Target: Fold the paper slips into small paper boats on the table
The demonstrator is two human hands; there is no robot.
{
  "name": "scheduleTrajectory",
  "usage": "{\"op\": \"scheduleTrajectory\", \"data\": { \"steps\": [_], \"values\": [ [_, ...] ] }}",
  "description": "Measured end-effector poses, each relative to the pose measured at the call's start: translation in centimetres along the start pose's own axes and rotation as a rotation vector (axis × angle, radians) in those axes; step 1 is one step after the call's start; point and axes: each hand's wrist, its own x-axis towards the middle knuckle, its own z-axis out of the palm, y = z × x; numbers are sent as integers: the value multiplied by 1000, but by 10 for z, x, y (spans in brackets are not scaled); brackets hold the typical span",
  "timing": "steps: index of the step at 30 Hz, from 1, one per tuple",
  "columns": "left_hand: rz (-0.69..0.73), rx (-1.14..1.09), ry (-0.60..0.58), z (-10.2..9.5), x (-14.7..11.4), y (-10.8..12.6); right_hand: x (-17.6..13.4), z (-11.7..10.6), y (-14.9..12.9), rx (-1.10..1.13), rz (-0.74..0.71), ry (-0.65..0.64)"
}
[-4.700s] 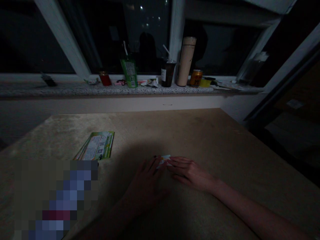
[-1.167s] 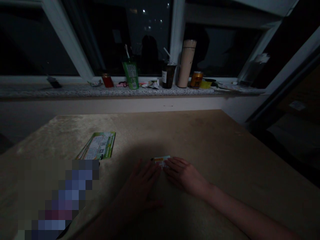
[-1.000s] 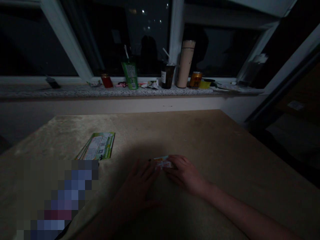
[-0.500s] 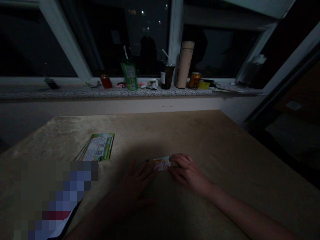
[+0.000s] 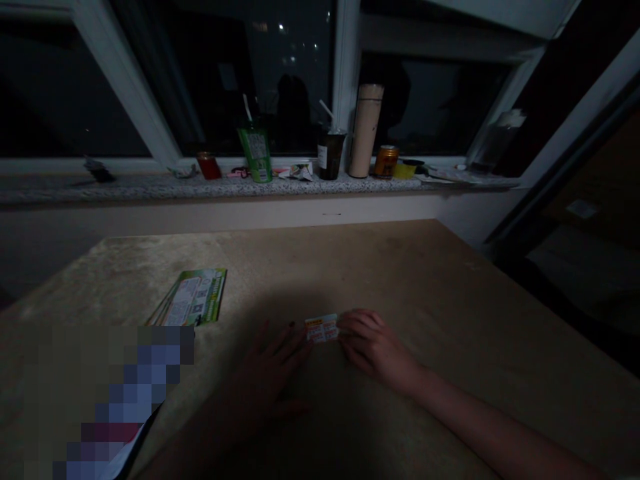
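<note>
A small printed card (image 5: 323,329) with an orange strip and red lettering lies flat on the table between my hands. My left hand (image 5: 275,367) is open in dim shadow, palm down with its fingers spread, and its fingertips reach the card's left edge. At the card's right edge rests my right hand (image 5: 377,345), its fingers slightly bent and apart from the thumb, gripping nothing that I can see. Whether its fingertips touch the card is hard to make out.
Green printed packets (image 5: 200,293) lie fanned at the left of the table (image 5: 425,280), near a pixelated area. Along the windowsill (image 5: 190,191) stand a green cup (image 5: 257,157), a dark cup with a straw (image 5: 330,157), a pink flask (image 5: 367,130) and an orange can (image 5: 386,162).
My right fingertips have eased slightly away from the card's right edge, and its print shows more clearly. My left hand stays in place. The view has shifted a little.
</note>
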Motion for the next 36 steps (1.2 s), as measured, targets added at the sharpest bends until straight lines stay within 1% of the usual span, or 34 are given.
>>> {"op": "scheduleTrajectory", "data": {
  "steps": [3,5,9,12,16,18,20,26,29,34,36],
  "values": [
    [-30,-37,24,0,4,-1,0,2,-1,14,-17,-15],
    [-91,-64,86,1,9,-1,0,3,-1,20,-21,-15],
    [-232,-143,269,5,22,2,2,5,-1,30,-7,-26],
    [-304,-209,355,9,29,3,6,5,-1,42,7,-19],
    [-361,-290,414,12,33,5,11,5,-1,66,17,7],
    [-334,-338,425,11,33,7,12,6,-2,79,45,27],
    [-275,-349,424,10,31,10,11,7,-3,88,72,40],
    [-89,-210,370,5,27,15,10,8,-5,33,86,-37],
    [-9,-183,353,5,25,13,11,6,-6,11,68,-44],
    [51,-135,370,7,22,9,11,5,-7,-31,60,-4],
    [52,-131,383,7,22,8,10,6,-6,-58,48,14]
  ]
}}
